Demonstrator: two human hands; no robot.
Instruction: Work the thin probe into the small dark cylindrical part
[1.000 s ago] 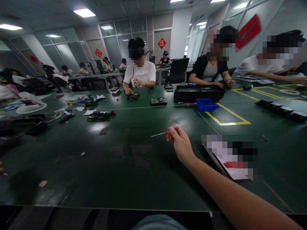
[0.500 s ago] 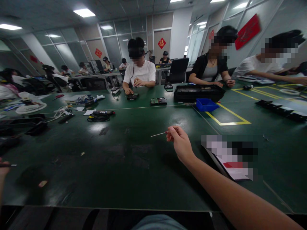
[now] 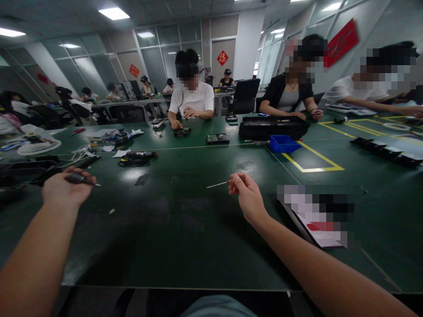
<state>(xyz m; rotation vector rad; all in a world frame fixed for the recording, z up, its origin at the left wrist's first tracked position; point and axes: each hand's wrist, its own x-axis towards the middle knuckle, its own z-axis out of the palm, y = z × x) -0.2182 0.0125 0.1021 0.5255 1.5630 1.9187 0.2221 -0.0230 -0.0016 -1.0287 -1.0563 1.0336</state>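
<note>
My left hand (image 3: 68,189) is closed around a dark-handled screwdriver (image 3: 77,178), held above the table at the left with its short metal tip pointing right. My right hand (image 3: 246,193) pinches a thin screwdriver (image 3: 217,185) with a bit of red at its handle; its long slim shaft points left. Most of that handle is hidden by my fingers. Both tools are in the air over the green table (image 3: 158,246), well apart and touching nothing else.
A phone-like slab with a blurred face (image 3: 313,224) lies right of my right forearm. Farther back are a blue bin (image 3: 284,144), a long black tray (image 3: 273,128), a green circuit board (image 3: 217,138) and a coiled black cable (image 3: 134,159). Several people sit across the table.
My left hand has come in from the left edge, moving up and right with its dark-handled screwdriver. My right hand and its screwdriver stay nearly still.
</note>
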